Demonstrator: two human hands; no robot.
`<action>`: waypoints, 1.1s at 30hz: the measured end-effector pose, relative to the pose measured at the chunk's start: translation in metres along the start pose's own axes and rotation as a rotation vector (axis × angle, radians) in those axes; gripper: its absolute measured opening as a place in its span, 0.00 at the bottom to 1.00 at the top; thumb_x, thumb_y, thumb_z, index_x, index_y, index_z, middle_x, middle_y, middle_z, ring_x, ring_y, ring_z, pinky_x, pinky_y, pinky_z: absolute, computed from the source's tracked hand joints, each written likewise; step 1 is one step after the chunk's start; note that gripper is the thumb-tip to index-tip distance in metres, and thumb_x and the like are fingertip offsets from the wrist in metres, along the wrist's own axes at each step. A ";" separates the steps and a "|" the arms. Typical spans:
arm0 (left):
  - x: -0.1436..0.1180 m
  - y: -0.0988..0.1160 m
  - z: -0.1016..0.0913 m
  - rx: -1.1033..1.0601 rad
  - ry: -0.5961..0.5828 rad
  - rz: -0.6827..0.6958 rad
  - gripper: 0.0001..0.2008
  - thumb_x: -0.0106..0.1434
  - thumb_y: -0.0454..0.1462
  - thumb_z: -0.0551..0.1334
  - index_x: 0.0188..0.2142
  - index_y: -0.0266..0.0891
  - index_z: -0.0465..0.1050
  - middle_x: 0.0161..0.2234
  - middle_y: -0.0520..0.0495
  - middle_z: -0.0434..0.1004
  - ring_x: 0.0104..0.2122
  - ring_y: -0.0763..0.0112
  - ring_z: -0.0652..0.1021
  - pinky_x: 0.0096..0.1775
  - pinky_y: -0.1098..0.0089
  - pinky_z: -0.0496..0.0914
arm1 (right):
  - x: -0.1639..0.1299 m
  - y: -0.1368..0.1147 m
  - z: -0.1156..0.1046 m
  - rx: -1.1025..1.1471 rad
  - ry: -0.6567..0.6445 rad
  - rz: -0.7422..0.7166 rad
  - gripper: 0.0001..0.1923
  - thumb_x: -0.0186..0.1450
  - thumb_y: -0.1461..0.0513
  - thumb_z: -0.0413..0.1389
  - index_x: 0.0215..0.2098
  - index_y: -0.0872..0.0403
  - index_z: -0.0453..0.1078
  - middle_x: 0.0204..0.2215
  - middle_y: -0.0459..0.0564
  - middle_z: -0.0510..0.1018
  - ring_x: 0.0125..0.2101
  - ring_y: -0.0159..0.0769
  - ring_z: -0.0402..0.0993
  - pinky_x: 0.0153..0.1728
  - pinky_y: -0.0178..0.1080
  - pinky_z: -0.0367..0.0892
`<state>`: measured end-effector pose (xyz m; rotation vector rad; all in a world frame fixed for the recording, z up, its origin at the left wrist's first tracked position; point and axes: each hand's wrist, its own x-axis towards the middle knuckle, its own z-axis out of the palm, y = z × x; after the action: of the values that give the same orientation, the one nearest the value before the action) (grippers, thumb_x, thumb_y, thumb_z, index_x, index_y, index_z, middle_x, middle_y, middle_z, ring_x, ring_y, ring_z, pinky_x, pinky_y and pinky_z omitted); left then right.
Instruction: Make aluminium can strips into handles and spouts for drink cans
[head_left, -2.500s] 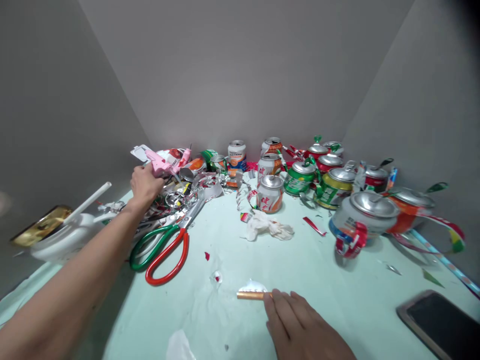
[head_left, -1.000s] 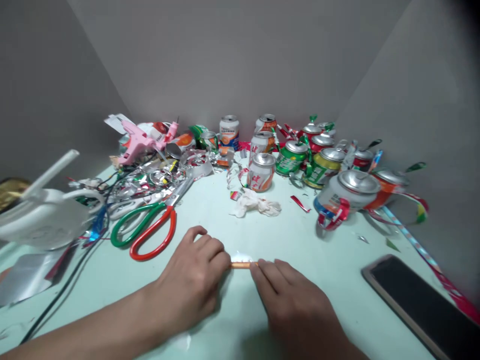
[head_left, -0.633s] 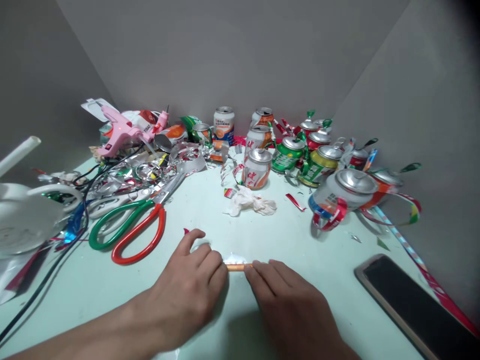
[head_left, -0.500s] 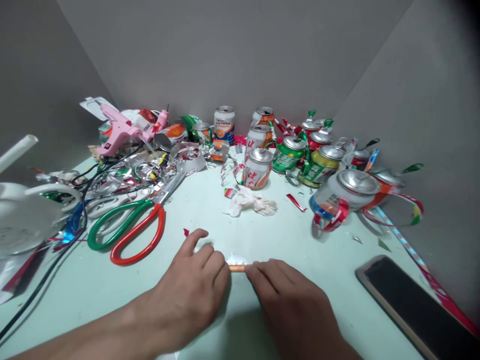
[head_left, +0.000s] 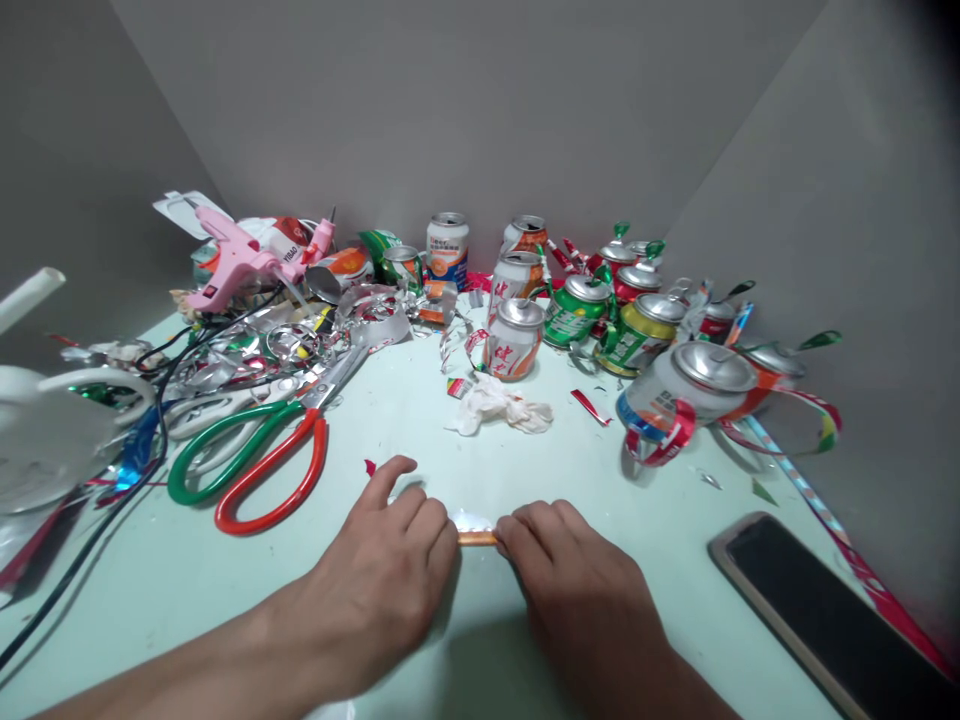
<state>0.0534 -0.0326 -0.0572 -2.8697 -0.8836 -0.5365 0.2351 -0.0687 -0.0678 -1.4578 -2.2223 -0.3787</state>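
Note:
A narrow orange strip point(head_left: 477, 538), apparently folded can metal, spans the gap between my two hands near the front of the table. My left hand point(head_left: 401, 570) is closed on its left end, with the index finger lifted and bent outward. The right end is pinched in my right hand point(head_left: 581, 575), fingers curled together. Most of the strip is hidden under both hands. A shiny silver patch shows just behind it. Beyond lies a crumpled white tissue point(head_left: 501, 408).
Scissors point(head_left: 271, 478) with green and red handles lie left, near a pink glue gun point(head_left: 240, 255) over metal scraps. Cut cans stand behind, including a white and orange can point(head_left: 516, 340) and a large white can point(head_left: 679, 385). A phone point(head_left: 832, 610) lies at right.
My right hand has shifted slightly, its knuckles now higher and fingers more curled on the strip. My left hand stays nearly in place. The view has moved a little.

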 end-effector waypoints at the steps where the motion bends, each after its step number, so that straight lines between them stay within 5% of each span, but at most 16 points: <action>1: 0.000 0.000 0.001 0.011 -0.002 0.000 0.10 0.53 0.26 0.52 0.27 0.36 0.70 0.23 0.50 0.65 0.24 0.69 0.63 0.51 0.52 0.55 | 0.000 0.000 0.000 0.004 -0.004 0.006 0.12 0.60 0.73 0.47 0.28 0.53 0.68 0.22 0.46 0.70 0.25 0.35 0.61 0.24 0.38 0.46; 10: 0.005 -0.004 -0.002 0.023 -0.082 -0.082 0.07 0.47 0.29 0.55 0.26 0.35 0.70 0.23 0.47 0.69 0.24 0.66 0.68 0.47 0.51 0.58 | -0.001 0.007 0.006 0.157 -0.078 0.080 0.13 0.66 0.66 0.45 0.27 0.54 0.66 0.23 0.48 0.69 0.27 0.36 0.61 0.29 0.39 0.50; 15: 0.008 -0.010 -0.005 -0.197 -0.113 -0.239 0.10 0.57 0.31 0.51 0.26 0.36 0.69 0.23 0.48 0.69 0.24 0.69 0.68 0.44 0.56 0.60 | 0.005 0.011 0.005 0.313 -0.209 0.201 0.10 0.65 0.65 0.47 0.26 0.52 0.64 0.24 0.47 0.67 0.26 0.36 0.59 0.28 0.38 0.50; 23: 0.021 -0.010 -0.018 -0.303 -0.321 -0.414 0.09 0.56 0.31 0.52 0.23 0.37 0.68 0.22 0.49 0.69 0.23 0.71 0.67 0.38 0.61 0.61 | 0.012 0.009 0.004 0.407 -0.252 0.347 0.07 0.61 0.65 0.49 0.24 0.53 0.60 0.25 0.46 0.66 0.27 0.35 0.58 0.28 0.38 0.52; 33: 0.018 -0.012 -0.005 -0.307 -0.120 -0.450 0.10 0.55 0.31 0.53 0.20 0.39 0.66 0.18 0.52 0.68 0.19 0.72 0.64 0.35 0.62 0.62 | 0.010 0.012 0.008 0.425 -0.118 0.347 0.08 0.59 0.65 0.50 0.22 0.53 0.58 0.22 0.45 0.65 0.25 0.32 0.59 0.26 0.36 0.52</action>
<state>0.0591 -0.0143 -0.0465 -2.9934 -1.6184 -0.5839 0.2408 -0.0517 -0.0699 -1.6067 -1.9225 0.2828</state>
